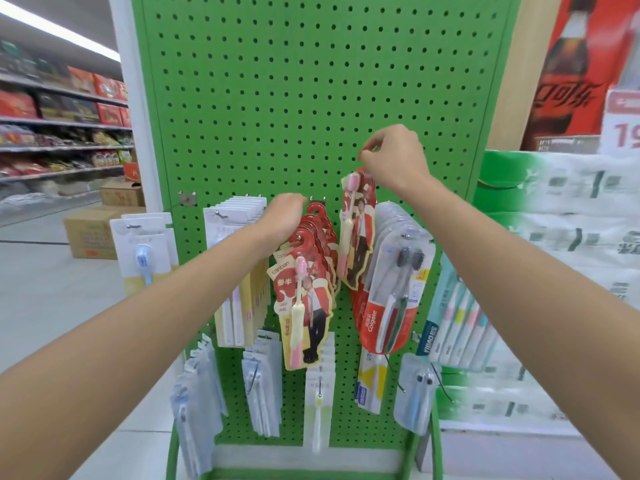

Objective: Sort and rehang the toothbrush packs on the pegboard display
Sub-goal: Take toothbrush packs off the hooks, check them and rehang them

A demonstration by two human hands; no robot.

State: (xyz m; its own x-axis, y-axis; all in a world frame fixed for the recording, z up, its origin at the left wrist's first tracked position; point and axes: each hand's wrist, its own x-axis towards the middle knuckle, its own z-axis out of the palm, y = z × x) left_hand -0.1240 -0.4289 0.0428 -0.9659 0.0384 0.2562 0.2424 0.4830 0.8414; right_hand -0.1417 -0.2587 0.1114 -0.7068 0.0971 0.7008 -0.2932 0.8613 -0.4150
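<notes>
The green perforated pegboard looks like painted metal, smooth and faintly shiny. The red printed card toothbrush pack pinched in my right hand has a glossy clear plastic blister.

Pegboard center, packs on hooks in lower half. L hand at top of hanging pack stack. R hand above-right of it, pinching single pack by top, betw stack & Colgate packs. Store shelves far L, boxes on floor.
</notes>
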